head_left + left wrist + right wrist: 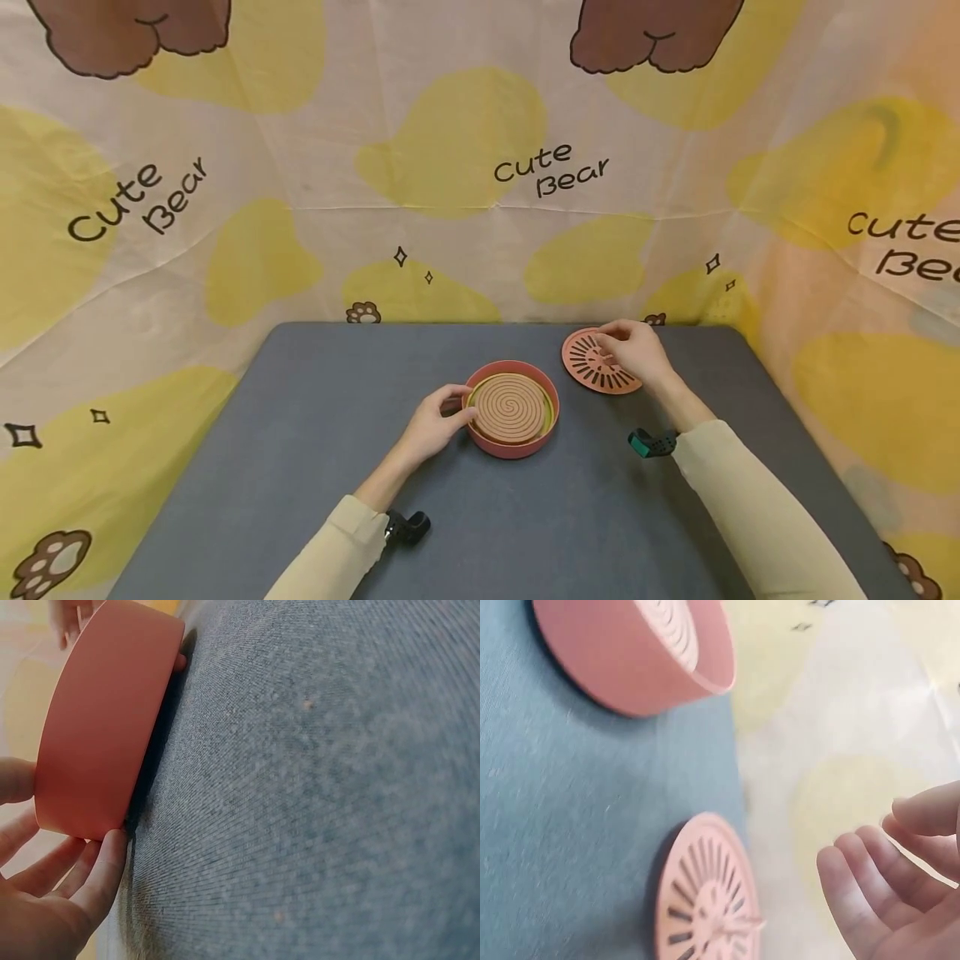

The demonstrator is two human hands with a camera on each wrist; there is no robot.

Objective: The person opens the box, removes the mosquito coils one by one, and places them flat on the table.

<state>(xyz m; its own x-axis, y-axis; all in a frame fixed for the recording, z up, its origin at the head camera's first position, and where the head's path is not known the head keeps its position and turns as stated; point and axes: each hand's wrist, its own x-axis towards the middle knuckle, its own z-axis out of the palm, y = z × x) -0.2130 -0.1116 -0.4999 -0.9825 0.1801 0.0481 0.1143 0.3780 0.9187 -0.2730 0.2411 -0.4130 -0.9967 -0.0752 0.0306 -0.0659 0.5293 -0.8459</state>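
Observation:
A round coral-pink mosquito coil box (511, 451) stands on the table, its top uncovered. Inside it lies a flat tan mosquito coil (510, 407), with a yellow-green edge showing around it. My left hand (437, 421) holds the box's left side, thumb by the rim and fingers against the wall (105, 735). To the right of the box lies its slotted pink lid (581, 362), with a small raised piece at its centre in the right wrist view. Over that lid my right hand (636, 350) hovers, fingers loosely bent, nothing between them (900, 885).
The table (337, 400) has a dark blue-grey cloth top. A patterned curtain (450, 250) hangs along its back edge and down both sides. Each wrist wears a dark strap, one on the left (407, 527) and one on the right (652, 443).

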